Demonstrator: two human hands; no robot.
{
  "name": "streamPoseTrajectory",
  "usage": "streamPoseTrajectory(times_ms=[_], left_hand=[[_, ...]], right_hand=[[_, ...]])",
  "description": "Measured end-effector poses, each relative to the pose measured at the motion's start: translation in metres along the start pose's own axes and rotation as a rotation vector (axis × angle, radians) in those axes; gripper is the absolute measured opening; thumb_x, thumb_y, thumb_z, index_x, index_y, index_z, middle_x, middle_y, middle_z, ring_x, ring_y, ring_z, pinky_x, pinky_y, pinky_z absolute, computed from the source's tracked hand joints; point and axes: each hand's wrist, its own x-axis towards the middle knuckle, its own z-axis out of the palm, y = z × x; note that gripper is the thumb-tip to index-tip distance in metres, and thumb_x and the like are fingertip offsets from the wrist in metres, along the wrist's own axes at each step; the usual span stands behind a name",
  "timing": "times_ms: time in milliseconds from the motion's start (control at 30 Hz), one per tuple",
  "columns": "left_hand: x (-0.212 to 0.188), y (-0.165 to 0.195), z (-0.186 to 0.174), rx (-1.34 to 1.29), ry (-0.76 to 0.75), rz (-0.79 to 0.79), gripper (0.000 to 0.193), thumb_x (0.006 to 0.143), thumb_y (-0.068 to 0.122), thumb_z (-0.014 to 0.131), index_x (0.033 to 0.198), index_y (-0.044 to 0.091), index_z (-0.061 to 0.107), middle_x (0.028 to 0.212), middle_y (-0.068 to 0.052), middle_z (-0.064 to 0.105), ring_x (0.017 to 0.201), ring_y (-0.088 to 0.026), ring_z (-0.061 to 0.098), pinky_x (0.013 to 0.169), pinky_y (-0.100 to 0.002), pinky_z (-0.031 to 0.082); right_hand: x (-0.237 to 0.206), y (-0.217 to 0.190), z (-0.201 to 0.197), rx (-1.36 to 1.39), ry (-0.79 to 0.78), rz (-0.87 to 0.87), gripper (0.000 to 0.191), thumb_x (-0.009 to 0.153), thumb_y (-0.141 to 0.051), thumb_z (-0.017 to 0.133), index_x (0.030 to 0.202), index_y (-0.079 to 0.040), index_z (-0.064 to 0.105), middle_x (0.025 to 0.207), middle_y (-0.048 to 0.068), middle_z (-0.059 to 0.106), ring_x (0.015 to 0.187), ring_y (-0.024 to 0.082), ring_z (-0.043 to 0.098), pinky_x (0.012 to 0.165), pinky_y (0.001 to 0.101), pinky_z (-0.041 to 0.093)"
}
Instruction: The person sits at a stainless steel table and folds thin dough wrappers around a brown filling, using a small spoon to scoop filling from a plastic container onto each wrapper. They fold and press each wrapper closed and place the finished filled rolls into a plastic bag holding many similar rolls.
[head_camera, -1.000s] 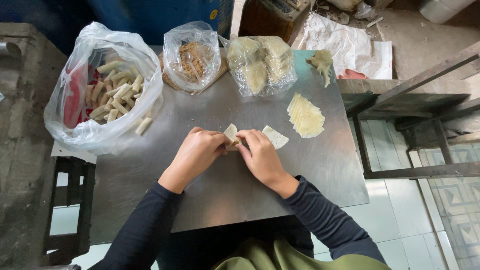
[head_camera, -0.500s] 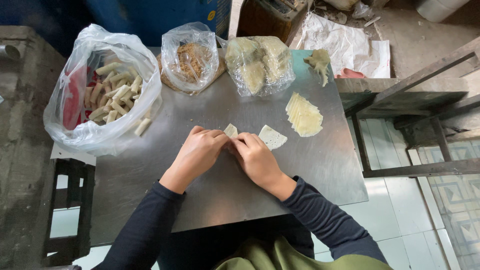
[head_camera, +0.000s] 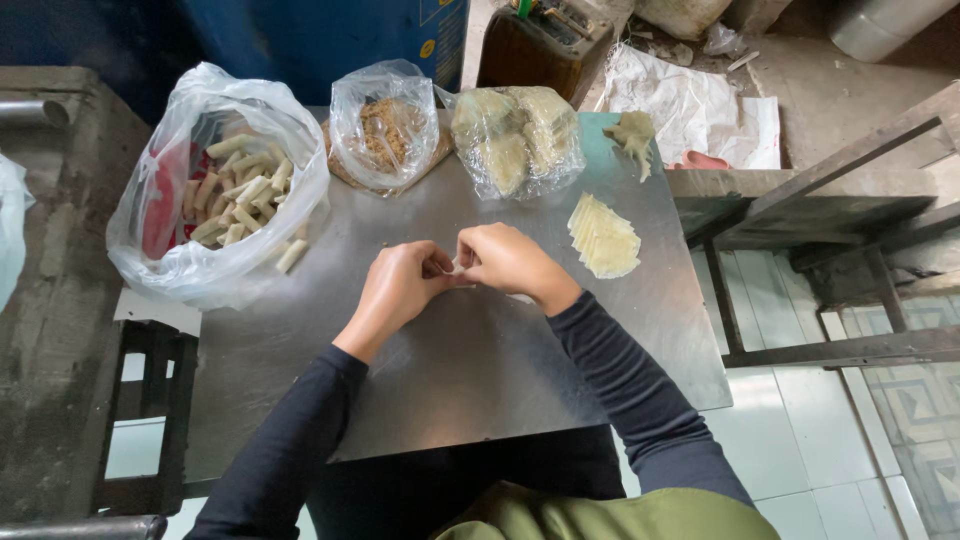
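At the frame's centre a small pale wrapper is pinched between the left hand and right hand, fingertips meeting over it; it lies level on the steel table, equally near both.

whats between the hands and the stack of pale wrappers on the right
In the head view, only bare metal tabletop lies between the right hand and the stack of pale wrappers. The left hand sits further away.

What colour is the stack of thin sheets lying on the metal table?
Pale yellow; the stack of sheets shows clearly in the head view.
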Motion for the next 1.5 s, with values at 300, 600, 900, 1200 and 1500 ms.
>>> streamPoseTrajectory(times_ms=[300,600,900,1200,1500], left_hand=[[-0.007,-0.010,0.009,0.294,0.029,0.352,0.006,0.080,0.019,0.078,0.079,0.014,0.075,0.087,-0.003,0.066,0.094,-0.026,0.064,0.084,-0.042,0.043],[-0.004,-0.005,0.011,0.141,0.069,-0.108,0.009,0.076,0.026,0.082,0.079,0.018,0.078,0.081,0.001,0.066,0.089,-0.021,0.061,0.082,-0.042,0.039],[-0.018,-0.002,0.017,0.488,0.292,0.391,0.003,0.082,0.019,0.077,0.082,0.020,0.074,0.090,0.003,0.063,0.094,-0.019,0.060,0.088,-0.039,0.039],[-0.030,0.008,0.023,0.200,0.254,0.027,0.006,0.079,0.026,0.080,0.082,0.022,0.078,0.085,0.003,0.065,0.090,-0.022,0.059,0.080,-0.042,0.036],[-0.036,0.007,0.034,0.381,0.330,0.168,0.004,0.083,0.021,0.075,0.081,0.020,0.072,0.091,0.002,0.063,0.095,-0.024,0.058,0.085,-0.044,0.037]], right_hand=[[-0.045,0.002,0.035,-0.175,0.432,-0.310,0.014,0.086,-0.015,0.076,0.093,-0.008,0.067,0.101,0.008,0.059,0.097,0.030,0.058,0.085,0.0410,0.044],[-0.041,-0.006,0.034,0.039,0.573,-0.058,0.015,0.075,-0.021,0.085,0.082,-0.015,0.074,0.103,0.005,0.054,0.103,0.027,0.053,0.091,0.0426,0.039],[-0.047,-0.014,0.043,-0.233,0.601,-0.125,0.009,0.085,-0.017,0.080,0.091,-0.016,0.073,0.109,0.003,0.056,0.107,0.025,0.053,0.090,0.0418,0.038],[-0.053,-0.011,0.034,-0.011,0.534,-0.030,0.011,0.081,-0.023,0.083,0.087,-0.017,0.076,0.104,0.004,0.053,0.104,0.026,0.050,0.093,0.0412,0.036],[-0.058,-0.015,0.041,-0.098,0.576,-0.029,0.005,0.082,-0.021,0.080,0.086,-0.021,0.076,0.104,0.001,0.055,0.104,0.025,0.052,0.088,0.0419,0.034]])
